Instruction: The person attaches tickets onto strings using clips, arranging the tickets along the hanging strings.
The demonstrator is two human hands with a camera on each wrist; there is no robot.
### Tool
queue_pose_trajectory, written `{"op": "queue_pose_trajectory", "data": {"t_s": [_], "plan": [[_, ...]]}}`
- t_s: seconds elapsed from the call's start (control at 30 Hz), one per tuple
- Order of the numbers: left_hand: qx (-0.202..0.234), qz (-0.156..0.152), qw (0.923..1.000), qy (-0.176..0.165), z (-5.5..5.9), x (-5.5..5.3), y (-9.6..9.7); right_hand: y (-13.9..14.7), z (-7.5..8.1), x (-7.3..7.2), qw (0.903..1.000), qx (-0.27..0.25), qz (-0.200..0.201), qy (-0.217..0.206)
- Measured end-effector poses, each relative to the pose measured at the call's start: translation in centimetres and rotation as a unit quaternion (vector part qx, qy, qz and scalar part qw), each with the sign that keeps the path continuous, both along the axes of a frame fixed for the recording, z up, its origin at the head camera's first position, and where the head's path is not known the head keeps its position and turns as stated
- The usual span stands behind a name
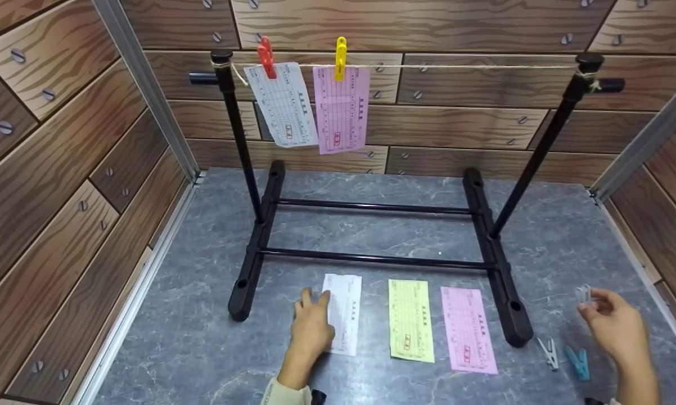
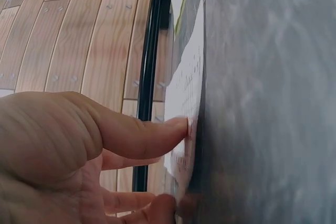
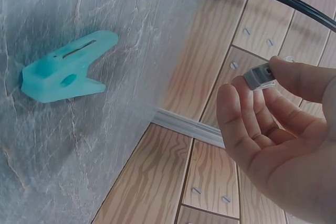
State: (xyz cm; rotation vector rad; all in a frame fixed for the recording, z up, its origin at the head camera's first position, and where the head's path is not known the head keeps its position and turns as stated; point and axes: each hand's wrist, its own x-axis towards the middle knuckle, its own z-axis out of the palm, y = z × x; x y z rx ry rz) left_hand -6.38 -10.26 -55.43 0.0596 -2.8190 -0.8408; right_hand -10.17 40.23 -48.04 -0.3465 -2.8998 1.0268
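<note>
My left hand (image 1: 313, 326) rests at the left edge of a white printed slip (image 1: 347, 315) lying on the table. In the left wrist view the thumb (image 2: 152, 136) touches this slip, and the fingers are partly hidden behind it. Off to the right, my right hand (image 1: 619, 329) pinches a clear whitish clothespin (image 3: 259, 77) between thumb and fingertips, above the tabletop. Just left of that hand lie a teal clothespin (image 1: 578, 364) and a pale grey one (image 1: 549, 354). A yellow slip (image 1: 410, 320) and a pink slip (image 1: 469, 332) lie right of the white one.
A black stand (image 1: 371, 257) has a string (image 1: 461, 66) tied between its two posts. From the string hang a white slip (image 1: 286, 109) under a red clothespin (image 1: 266, 56) and a pink slip (image 1: 342, 112) under a yellow clothespin (image 1: 340, 58). Wood-patterned walls (image 1: 62, 185) enclose the marbled table (image 1: 202, 349).
</note>
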Motion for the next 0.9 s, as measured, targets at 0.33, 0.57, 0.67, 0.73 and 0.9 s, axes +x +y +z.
{"op": "queue_pose_trajectory", "data": {"t_s": [0.33,0.57,0.67,0.73,0.9], "plan": [[-0.032,0.036,0.9988,0.009,0.0,0.5,-0.5,-0.5,0.0,-0.2,1.0000,0.001,-0.005,-0.007],[-0.038,0.018,0.9991,0.004,0.2,0.6,-0.9,-0.7,0.0,-0.2,0.9998,0.009,-0.012,-0.012],[-0.008,-0.003,1.0000,0.000,0.1,0.6,-1.4,-0.8,0.0,-0.2,0.9998,0.016,-0.012,-0.008],[0.020,-0.017,0.9997,0.000,0.2,0.6,-1.7,-0.8,0.0,-0.2,0.9998,0.019,-0.011,-0.004],[0.089,-0.056,0.9944,-0.009,0.5,0.3,-2.9,-0.8,0.0,-0.1,0.9999,0.010,-0.001,0.000]]}}
